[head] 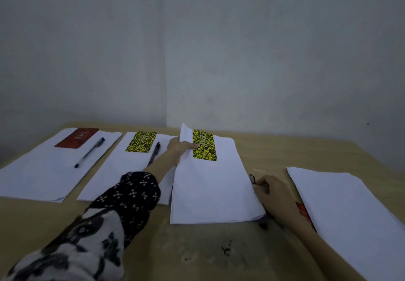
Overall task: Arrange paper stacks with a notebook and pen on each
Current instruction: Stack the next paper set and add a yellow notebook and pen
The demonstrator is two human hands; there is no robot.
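Paper stacks sat in a row on the tabletop w/ a 4th stack (350, 210) at its right edge. L hand (182, 148) pressed flat fingers on the yellow notebook (204, 144) atop the 3rd stack (212, 188). R hand (274, 195) curled round a pen (263, 219) beside that stack's right edge.
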